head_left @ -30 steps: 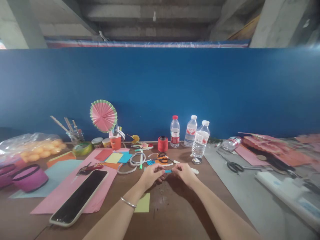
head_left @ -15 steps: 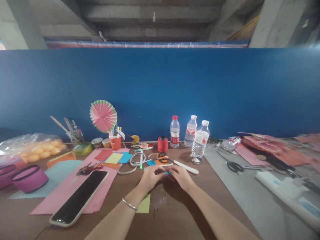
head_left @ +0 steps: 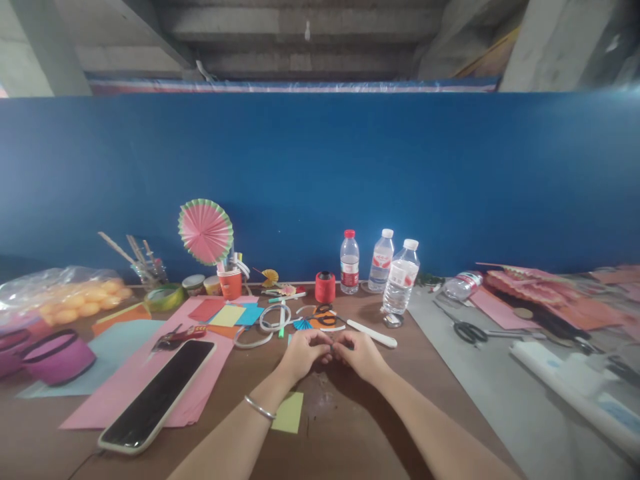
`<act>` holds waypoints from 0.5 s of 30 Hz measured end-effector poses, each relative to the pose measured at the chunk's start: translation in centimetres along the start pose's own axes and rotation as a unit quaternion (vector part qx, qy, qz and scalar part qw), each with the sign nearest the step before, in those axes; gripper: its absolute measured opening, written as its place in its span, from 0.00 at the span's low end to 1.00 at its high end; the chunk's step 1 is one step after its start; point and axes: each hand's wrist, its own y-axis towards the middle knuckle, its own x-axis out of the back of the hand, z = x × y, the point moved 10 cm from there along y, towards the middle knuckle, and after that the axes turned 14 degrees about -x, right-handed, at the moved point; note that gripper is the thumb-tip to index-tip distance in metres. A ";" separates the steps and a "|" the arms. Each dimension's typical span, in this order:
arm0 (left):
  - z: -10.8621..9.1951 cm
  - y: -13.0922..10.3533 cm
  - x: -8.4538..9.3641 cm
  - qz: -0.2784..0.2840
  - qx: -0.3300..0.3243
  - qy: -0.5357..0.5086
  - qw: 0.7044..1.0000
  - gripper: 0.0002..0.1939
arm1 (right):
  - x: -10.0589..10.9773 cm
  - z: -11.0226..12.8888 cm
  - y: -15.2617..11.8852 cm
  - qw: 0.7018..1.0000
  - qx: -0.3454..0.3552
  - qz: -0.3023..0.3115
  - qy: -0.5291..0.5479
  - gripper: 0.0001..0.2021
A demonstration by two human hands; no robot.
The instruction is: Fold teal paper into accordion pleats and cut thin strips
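Observation:
My left hand (head_left: pixel 304 355), with a silver bangle on its wrist, and my right hand (head_left: pixel 359 355) meet at the middle of the brown table. The fingers of both are curled and pinched together around something small, mostly hidden between the fingertips. Just beyond them lie a small blue folded paper fan (head_left: pixel 303 325), black-handled scissors (head_left: pixel 327 319) on orange paper, and a white flat stick (head_left: pixel 373 333). A yellow-green paper square (head_left: pixel 289 413) sits partly beneath my left wrist.
A phone (head_left: pixel 159 397) rests on pink paper at the left. Behind stand a red thread spool (head_left: pixel 325 287), a red-capped bottle (head_left: pixel 349 263), two white-capped bottles and an orange cup (head_left: pixel 231 285) by a pink pleated fan (head_left: pixel 205 231). More scissors (head_left: pixel 469 333) lie right.
Both hands have drawn their fingertips closer together, and the blue piece that showed between them is now hidden. The yellow-green paper appears slightly shifted to the right and down.

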 end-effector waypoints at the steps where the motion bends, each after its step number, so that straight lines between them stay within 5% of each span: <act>1: 0.2 0.0 0.0 0.000 0.006 -0.010 1.000 0.06 | 0.0 0.0 0.0 1.000 0.000 0.003 0.002 0.09; 9: 0.5 0.1 0.7 -0.018 0.019 -0.018 0.999 0.09 | 0.1 -0.6 0.3 0.999 -0.019 0.010 0.025 0.10; 15: -0.2 0.1 0.2 0.018 -0.011 0.053 0.998 0.12 | 0.0 -0.4 0.2 0.999 -0.026 0.011 0.025 0.09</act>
